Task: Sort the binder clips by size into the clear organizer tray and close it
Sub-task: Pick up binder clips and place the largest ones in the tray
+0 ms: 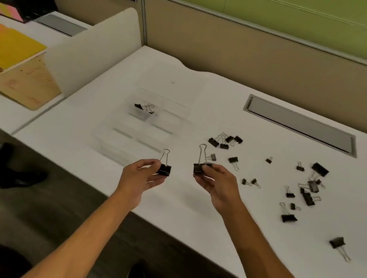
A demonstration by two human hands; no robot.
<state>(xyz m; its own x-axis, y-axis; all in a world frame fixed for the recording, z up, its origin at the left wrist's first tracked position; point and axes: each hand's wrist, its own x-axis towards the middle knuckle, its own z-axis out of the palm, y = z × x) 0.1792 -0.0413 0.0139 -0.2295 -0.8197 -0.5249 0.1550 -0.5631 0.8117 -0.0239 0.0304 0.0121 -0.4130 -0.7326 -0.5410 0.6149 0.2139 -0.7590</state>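
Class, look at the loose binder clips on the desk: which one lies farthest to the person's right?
The lone large clip, its wire handles toward the person; all the other loose clips lie farther left.

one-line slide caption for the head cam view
Mid-sort: left hand and right hand each pinch a binder clip beside the clear organizer tray; loose clips scattered on the white desk.
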